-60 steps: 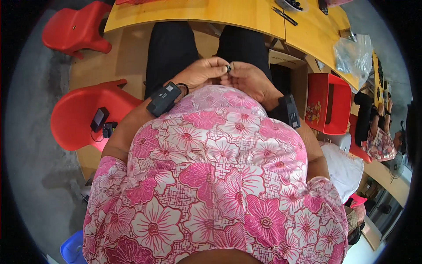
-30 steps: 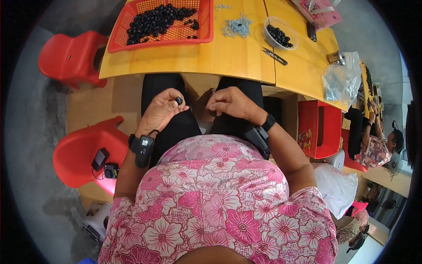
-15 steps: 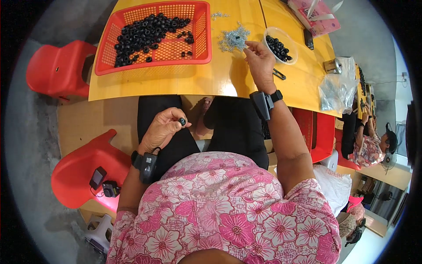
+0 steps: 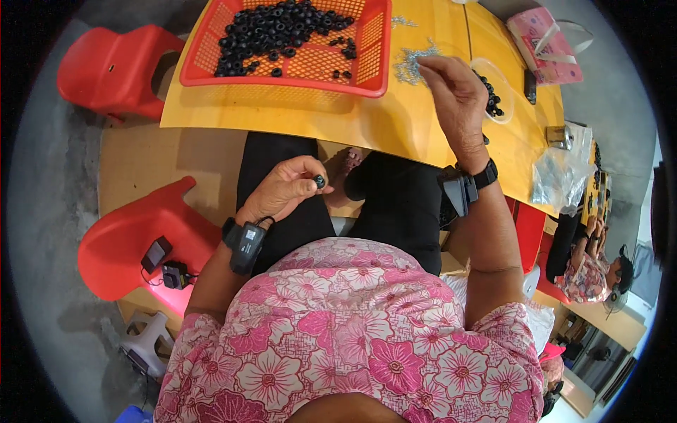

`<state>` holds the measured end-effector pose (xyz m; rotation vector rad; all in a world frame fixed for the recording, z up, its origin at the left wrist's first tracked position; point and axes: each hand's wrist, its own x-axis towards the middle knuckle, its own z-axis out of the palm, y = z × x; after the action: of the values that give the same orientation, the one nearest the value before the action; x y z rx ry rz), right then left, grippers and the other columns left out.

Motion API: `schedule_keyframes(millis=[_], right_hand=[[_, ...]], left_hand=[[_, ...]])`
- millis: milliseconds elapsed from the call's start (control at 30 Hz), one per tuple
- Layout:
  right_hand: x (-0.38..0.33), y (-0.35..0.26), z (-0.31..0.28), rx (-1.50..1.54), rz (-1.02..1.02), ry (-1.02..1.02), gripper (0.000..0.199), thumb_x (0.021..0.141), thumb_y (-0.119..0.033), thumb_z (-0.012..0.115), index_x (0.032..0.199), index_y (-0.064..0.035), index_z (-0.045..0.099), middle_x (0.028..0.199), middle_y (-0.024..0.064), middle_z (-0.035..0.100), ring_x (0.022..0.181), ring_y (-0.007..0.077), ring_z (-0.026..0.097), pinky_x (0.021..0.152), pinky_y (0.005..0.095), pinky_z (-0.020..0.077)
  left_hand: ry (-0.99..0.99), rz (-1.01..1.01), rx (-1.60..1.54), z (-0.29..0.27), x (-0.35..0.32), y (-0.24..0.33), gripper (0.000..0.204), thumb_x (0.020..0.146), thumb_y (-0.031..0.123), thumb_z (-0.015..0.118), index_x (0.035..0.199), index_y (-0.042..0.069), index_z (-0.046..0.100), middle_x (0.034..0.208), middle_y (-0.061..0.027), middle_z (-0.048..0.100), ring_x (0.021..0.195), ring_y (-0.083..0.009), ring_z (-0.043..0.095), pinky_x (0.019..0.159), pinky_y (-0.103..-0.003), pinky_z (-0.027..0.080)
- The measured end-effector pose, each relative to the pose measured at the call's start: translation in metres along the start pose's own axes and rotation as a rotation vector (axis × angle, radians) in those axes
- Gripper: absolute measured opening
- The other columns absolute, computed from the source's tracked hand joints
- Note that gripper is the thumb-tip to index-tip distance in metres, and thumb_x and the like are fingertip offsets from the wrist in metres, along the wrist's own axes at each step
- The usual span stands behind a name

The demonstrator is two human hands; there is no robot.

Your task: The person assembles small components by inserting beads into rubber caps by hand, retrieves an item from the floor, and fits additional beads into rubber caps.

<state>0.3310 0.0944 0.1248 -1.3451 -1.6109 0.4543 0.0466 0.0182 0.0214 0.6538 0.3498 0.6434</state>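
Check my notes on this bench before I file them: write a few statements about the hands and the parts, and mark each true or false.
1. The left hand pinches a small black ring over the lap. True.
2. The right hand rests in the lap. False: it reaches over the yellow table, fingertips at the pile of small silver parts.
3. The red basket holds many black rings. True.
4. The clear bowl is empty. False: it holds a few black rings.
5. Both wrists carry a black strapped device. True.
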Motion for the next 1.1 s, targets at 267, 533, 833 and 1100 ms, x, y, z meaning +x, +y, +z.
schedule_keyframes(millis=[267, 533, 833, 1100], right_hand=[[0.046, -0.01, 0.076, -0.552, -0.362, -0.589, 0.017, 0.073, -0.004, 0.06, 0.086, -0.0109, 0.068, 0.083, 0.0143, 0.065, 0.077, 0.0335, 0.062, 0.067, 0.0409, 0.0507], [0.064, 0.007, 0.105, -0.873, -0.378, -0.853, 0.009, 0.071, -0.011, 0.065, 0.077, -0.0055, 0.064, 0.075, 0.016, 0.063, 0.076, 0.0342, 0.063, 0.066, 0.0405, 0.05], [0.063, 0.006, 0.103, -0.848, -0.44, -0.802, 0.012, 0.074, -0.011, 0.063, 0.084, -0.0039, 0.062, 0.084, 0.0177, 0.064, 0.08, 0.0359, 0.061, 0.069, 0.0404, 0.0498], [0.021, -0.047, 0.045, 0.413, -0.281, -0.505, 0.021, 0.088, -0.012, 0.056, 0.106, -0.0039, 0.06, 0.094, 0.0098, 0.064, 0.086, 0.0209, 0.063, 0.075, 0.0292, 0.0496]], left_hand=[[-0.002, 0.003, -0.06, 0.0, -0.001, -0.007, 0.019, 0.083, 0.018, 0.068, 0.09, 0.004, 0.058, 0.087, -0.0045, 0.053, 0.086, -0.0157, 0.056, 0.091, -0.036, 0.046], [0.0, 0.037, -0.041, 0.001, -0.008, 0.0, 0.02, 0.083, 0.019, 0.069, 0.091, 0.004, 0.059, 0.087, -0.0036, 0.054, 0.086, -0.0147, 0.056, 0.091, -0.036, 0.046], [0.018, 0.02, -0.074, 0.0, -0.01, -0.007, 0.019, 0.082, 0.018, 0.069, 0.092, 0.005, 0.06, 0.09, -0.0036, 0.057, 0.088, -0.0146, 0.058, 0.089, -0.035, 0.047], [0.146, 0.136, 0.043, 0.01, -0.016, -0.001, 0.021, 0.087, 0.013, 0.063, 0.104, 0.003, 0.058, 0.096, -0.0043, 0.061, 0.089, -0.0149, 0.061, 0.088, -0.034, 0.049]])
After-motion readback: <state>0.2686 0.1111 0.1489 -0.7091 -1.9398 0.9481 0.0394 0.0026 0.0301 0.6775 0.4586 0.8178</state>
